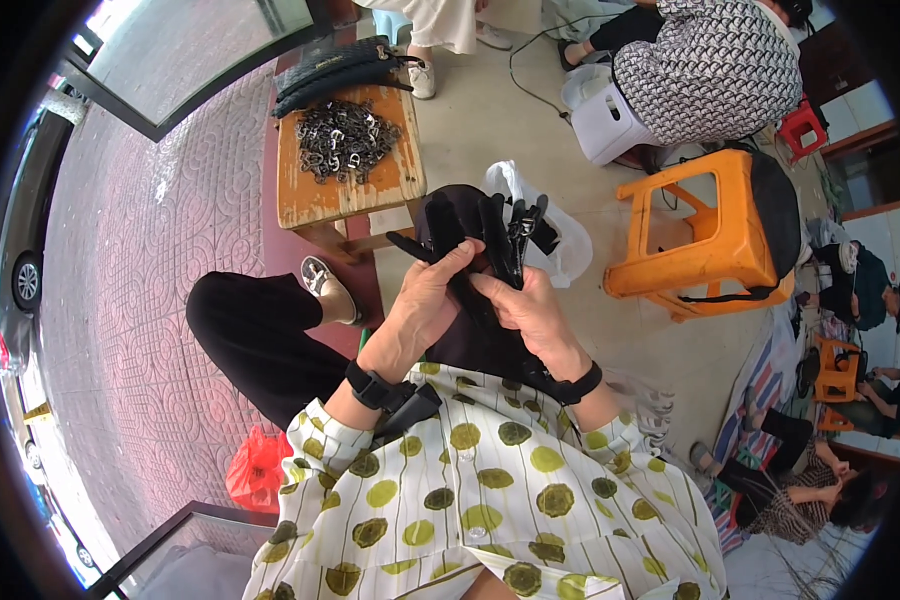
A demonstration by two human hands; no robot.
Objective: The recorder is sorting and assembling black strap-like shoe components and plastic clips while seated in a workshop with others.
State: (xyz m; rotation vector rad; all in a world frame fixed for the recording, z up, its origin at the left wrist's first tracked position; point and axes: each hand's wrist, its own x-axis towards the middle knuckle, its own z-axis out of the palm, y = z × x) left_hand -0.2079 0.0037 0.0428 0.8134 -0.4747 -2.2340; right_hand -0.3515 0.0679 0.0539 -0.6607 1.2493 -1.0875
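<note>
Evidently, my left hand (434, 290) and right hand (526, 308) each pinch the black straps (448, 228); I judge them light, pliable, best gripped mid-length.

Clasps (345, 140) lie on a table (315, 207) ahead of the hands (430, 295), left of a stool (745, 220).

The bare left hand (432, 294) and bare right hand (528, 308) sit close together mid-frame, thumbs uppermost, fingers curled in a grip. The left forearm (349, 408) and right forearm (599, 408) slant inward from lower frame
</note>
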